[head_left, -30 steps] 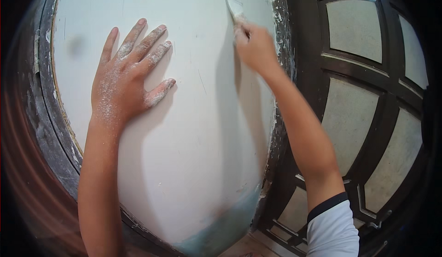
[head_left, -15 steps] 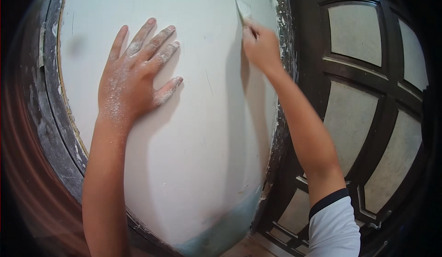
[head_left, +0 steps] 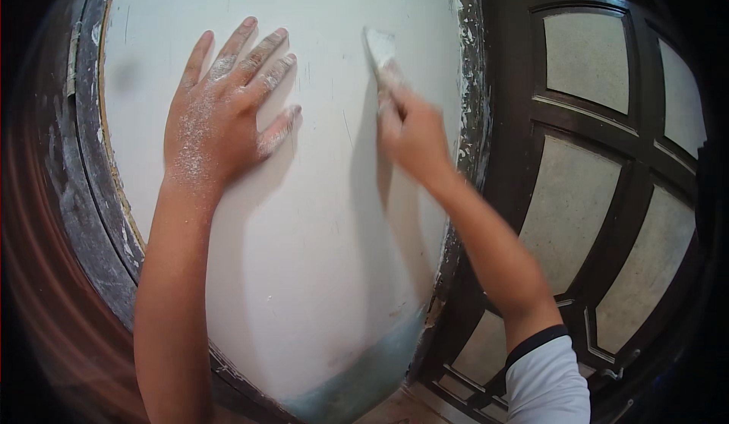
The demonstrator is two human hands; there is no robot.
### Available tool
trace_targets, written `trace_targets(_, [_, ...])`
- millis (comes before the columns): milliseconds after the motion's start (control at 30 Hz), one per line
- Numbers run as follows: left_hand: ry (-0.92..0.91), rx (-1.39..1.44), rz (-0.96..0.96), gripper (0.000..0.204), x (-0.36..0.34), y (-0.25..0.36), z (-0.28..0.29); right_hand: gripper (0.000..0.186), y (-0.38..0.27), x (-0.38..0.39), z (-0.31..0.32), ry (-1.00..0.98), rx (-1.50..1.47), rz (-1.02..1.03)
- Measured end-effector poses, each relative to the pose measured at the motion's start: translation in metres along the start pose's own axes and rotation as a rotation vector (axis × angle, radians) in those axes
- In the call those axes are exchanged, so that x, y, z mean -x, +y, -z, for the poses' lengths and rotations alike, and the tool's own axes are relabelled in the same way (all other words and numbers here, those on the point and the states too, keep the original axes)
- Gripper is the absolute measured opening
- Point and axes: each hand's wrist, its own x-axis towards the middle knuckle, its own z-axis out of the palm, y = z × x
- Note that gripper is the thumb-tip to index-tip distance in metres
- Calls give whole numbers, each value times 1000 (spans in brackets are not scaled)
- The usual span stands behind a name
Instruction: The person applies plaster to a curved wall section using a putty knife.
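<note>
My left hand [head_left: 219, 120] lies flat on the upper left of a white board [head_left: 304, 264], fingers spread and dusted with white powder, holding nothing. My right hand [head_left: 410, 132] is closed around the handle of a putty knife [head_left: 380, 48], whose pale blade is tilted up and left against the upper right of the board. The blade is slightly blurred. Fine scratches mark the board, and a blue-green patch [head_left: 353, 375] covers its lower part.
A weathered dark frame with flaking paint [head_left: 471, 67] edges the board on both sides. At the right stands a dark wooden panelled door [head_left: 645, 113] with pale inset panels and a small metal handle low down. Reddish-brown wood [head_left: 38, 219] curves along the far left.
My right hand and the putty knife have moved down and to the left over the board. My left hand appears slightly higher in the view, still spread on the board.
</note>
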Motion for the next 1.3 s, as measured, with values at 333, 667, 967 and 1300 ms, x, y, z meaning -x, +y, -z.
trace_targets(333, [84, -182, 127, 55, -6, -3, 0, 36, -31, -38, 0, -76, 14, 105])
trace_targets(667, [18, -317, 208, 57, 2, -41, 30, 38, -34, 20, -11, -119, -39, 341])
trace_targets(967, [40, -275, 184, 46, 8, -44, 33, 39, -56, 22, -12, -164, -27, 320])
trace_targets(1300, [-1, -259, 179, 46, 6, -38, 31, 47, -74, -29, -37, -70, 5, 400])
